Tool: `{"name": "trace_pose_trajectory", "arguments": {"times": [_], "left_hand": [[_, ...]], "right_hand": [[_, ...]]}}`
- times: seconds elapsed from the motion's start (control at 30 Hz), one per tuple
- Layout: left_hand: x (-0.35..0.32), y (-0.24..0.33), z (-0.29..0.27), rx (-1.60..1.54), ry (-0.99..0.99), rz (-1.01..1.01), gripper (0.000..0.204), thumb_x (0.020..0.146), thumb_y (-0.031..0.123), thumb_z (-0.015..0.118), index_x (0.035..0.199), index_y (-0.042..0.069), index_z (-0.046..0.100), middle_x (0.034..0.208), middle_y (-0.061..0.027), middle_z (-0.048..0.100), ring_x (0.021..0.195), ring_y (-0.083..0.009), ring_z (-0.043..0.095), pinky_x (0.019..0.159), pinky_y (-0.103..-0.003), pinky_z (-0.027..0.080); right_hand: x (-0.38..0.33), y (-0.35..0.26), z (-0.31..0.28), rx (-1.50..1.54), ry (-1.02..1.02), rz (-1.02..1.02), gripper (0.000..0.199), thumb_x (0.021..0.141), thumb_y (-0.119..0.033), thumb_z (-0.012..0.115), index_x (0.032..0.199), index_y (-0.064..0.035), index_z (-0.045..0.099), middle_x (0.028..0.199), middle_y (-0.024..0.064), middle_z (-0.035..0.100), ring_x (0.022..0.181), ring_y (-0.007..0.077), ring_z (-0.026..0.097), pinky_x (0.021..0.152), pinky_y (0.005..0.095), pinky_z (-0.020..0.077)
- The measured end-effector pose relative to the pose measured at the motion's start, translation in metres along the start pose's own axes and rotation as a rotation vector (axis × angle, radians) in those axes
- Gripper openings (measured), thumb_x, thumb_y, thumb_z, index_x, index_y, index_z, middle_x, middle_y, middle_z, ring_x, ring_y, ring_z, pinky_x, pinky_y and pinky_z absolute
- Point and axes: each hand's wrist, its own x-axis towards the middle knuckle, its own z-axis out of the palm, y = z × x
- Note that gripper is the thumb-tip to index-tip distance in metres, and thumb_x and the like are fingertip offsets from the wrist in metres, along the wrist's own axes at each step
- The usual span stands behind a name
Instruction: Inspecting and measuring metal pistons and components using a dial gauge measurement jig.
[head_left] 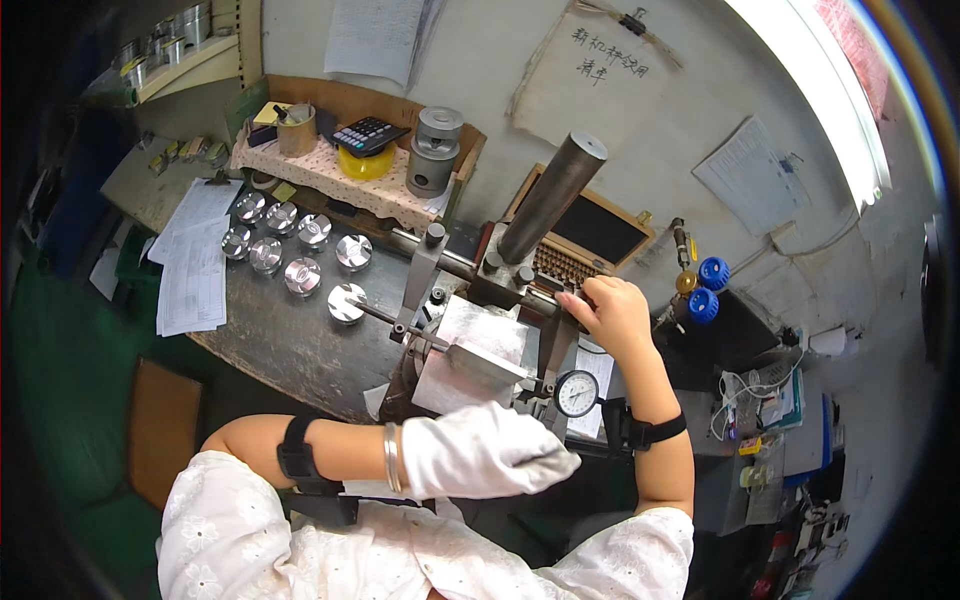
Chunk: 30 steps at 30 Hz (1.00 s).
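The bare right hand [615, 312] is at the measuring stand [500, 275] on the bench [265, 342], the gloved left hand [500, 450] in front, the two apart (whether either grips anything, I cannot tell). A dial gauge [576, 393] sits between them.

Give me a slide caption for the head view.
Bare right hand at the metal stand, gloved left hand near the dial gauge.

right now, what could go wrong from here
The bare right hand is at the metal fixture, so a finger might get pinched. The dial gauge sits close, in view, to the black device strapped on the right forearm, which could knock it. The thin rod overlaps a shiny metal piece in view and might scratch it.
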Motion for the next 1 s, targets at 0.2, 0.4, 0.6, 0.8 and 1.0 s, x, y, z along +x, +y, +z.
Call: {"name": "trace_pose_trajectory", "arguments": {"times": [0.2,0.4,0.6,0.8,1.0], "left_hand": [[-0.007,-0.025,-0.055,0.341,0.231,0.099,0.019,0.077,0.024,0.073,0.071,0.007,0.067,0.054,-0.0081,0.058,0.05,-0.0224,0.059,0.049,-0.029,0.047],[-0.019,-0.052,-0.088,0.924,0.439,0.266,0.04,0.061,0.035,0.079,0.093,0.013,0.068,0.083,-0.0037,0.067,0.078,-0.0206,0.063,0.074,-0.036,0.046],[-0.013,-0.072,-0.085,0.899,0.182,0.191,0.033,0.07,0.034,0.071,0.098,0.018,0.067,0.085,-0.0003,0.066,0.081,-0.0183,0.062,0.079,-0.036,0.042],[-0.016,-0.078,-0.09,0.837,0.173,0.221,0.028,0.073,0.028,0.07,0.098,0.018,0.066,0.075,-0.0006,0.064,0.074,-0.0191,0.062,0.076,-0.036,0.041],[-0.011,-0.08,-0.09,0.804,0.229,0.307,0.029,0.065,0.031,0.077,0.088,0.015,0.069,0.071,-0.0013,0.063,0.068,-0.0207,0.062,0.072,-0.035,0.045]], "right_hand": [[-0.043,-0.038,-0.035,0.256,0.22,0.347,0.019,0.079,-0.017,0.07,0.073,-0.003,0.059,0.066,0.0067,0.055,0.057,0.0188,0.054,0.052,0.0289,0.0431],[-0.092,-0.121,-0.032,0.738,0.285,0.566,0.024,0.081,-0.003,0.066,0.105,-0.0003,0.061,0.064,0.0009,0.055,0.054,0.0042,0.048,0.049,0.0197,0.04],[-0.098,-0.174,0.002,0.93,0.217,0.681,0.061,0.082,-0.005,0.066,0.135,0.0038,0.038,0.064,0.0016,0.055,0.055,0.0042,0.047,0.054,0.0188,0.0421],[-0.093,-0.184,0.014,0.982,0.247,0.747,0.062,0.083,-0.005,0.064,0.137,0.0035,0.035,0.065,-0.0004,0.053,0.056,0.0027,0.042,0.054,0.0171,0.0368],[-0.089,-0.19,0.016,0.943,0.289,0.798,0.062,0.083,-0.007,0.065,0.137,0.0042,0.037,0.062,-0.0003,0.048,0.054,0.0036,0.041,0.053,0.0176,0.0371]]}}
